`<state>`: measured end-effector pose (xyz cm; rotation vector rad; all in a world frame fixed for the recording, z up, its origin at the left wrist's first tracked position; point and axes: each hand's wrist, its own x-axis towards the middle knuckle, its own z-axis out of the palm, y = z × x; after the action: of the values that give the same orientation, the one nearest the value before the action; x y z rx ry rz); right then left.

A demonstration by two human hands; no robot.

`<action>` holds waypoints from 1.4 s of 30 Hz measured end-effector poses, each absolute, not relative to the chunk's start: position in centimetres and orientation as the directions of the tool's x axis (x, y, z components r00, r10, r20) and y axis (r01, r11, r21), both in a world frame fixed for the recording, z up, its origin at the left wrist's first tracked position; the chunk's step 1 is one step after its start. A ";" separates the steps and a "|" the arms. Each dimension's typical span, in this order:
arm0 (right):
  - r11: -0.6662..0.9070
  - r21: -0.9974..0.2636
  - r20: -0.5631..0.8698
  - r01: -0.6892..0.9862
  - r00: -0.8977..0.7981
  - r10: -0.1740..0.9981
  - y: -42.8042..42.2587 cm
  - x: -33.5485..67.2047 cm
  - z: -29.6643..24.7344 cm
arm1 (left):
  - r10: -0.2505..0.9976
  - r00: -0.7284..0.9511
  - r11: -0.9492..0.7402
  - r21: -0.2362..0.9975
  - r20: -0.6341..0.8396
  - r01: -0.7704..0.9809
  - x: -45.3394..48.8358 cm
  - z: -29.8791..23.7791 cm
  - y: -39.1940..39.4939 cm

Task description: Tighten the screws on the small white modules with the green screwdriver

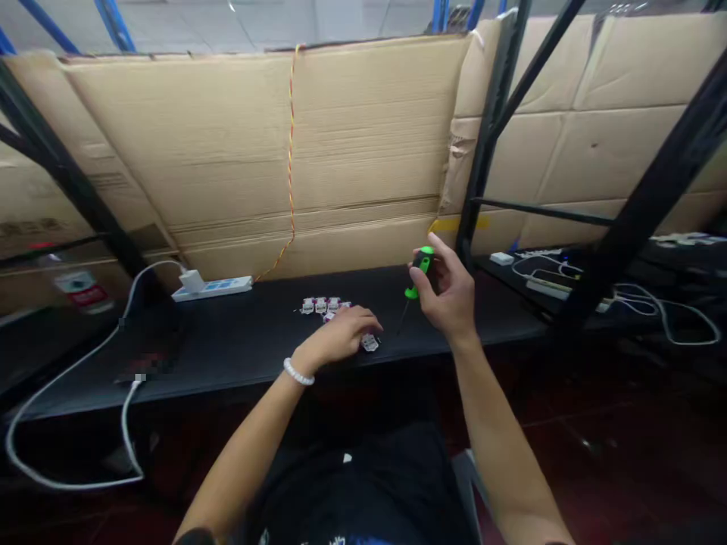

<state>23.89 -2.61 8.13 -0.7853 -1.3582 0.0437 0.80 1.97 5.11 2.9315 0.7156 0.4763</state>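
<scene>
In the head view my right hand (pixel 448 291) is raised above the table, its fingers closed around the green and black handle of a screwdriver (pixel 423 261). The thin shaft points down and slightly left, its tip close to the tabletop. My left hand (pixel 344 333), with a white beaded bracelet at the wrist, lies low over the table. Its fingers bend down at a small white plastic part (pixel 369 343), partly covering it. Several similar white and purple parts (pixel 321 305) sit in a cluster just behind that hand, some hidden by it.
A black table (pixel 244 341) meets a cardboard wall (pixel 227 151). At the left are a white power strip (pixel 224 286) with a plugged charger, a white cable (pixel 126 424) and a plastic bottle (pixel 85 291). Black metal posts (pixel 482 166) frame the bench; more cables (pixel 653 299) lie right.
</scene>
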 end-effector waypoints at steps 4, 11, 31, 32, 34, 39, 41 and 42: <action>0.765 -0.578 0.816 0.284 0.219 0.535 -2.2 22.8 7.9 | 0.474 0.831 -0.877 0.236 0.291 0.418 -1.2 4.5 1.2; 0.763 -0.600 0.800 0.242 0.184 0.571 -1.9 20.8 7.2 | 0.466 0.830 -0.884 0.207 0.308 0.419 -1.4 3.2 1.1; 0.743 -0.593 0.803 0.310 0.164 0.572 -1.9 20.0 6.7 | 0.488 0.790 -0.871 0.260 0.372 0.416 -1.4 1.6 1.1; 0.743 -0.586 0.808 0.323 0.166 0.565 -2.0 20.0 6.8 | 0.489 0.787 -0.871 0.266 0.377 0.414 -1.3 1.6 1.1; 0.738 -0.578 0.813 0.347 0.174 0.555 -2.0 19.9 6.8 | 0.493 0.781 -0.868 0.278 0.385 0.411 -1.3 1.5 1.1; 0.739 -0.553 0.832 0.385 0.198 0.519 -2.0 20.0 6.9 | 0.488 0.782 -0.870 0.288 0.387 0.400 -1.3 1.5 1.0; 0.741 -0.539 0.841 0.400 0.201 0.503 -2.0 20.0 6.9 | 0.487 0.781 -0.871 0.280 0.391 0.403 -1.3 1.4 0.9; 0.742 -0.533 0.844 0.406 0.202 0.496 -2.0 20.1 7.0 | 0.489 0.778 -0.871 0.277 0.395 0.406 -1.3 1.4 0.9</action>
<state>20.05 -2.03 6.96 -0.8005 -1.4121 0.0730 -1.32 0.91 1.38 2.7933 0.7090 0.6934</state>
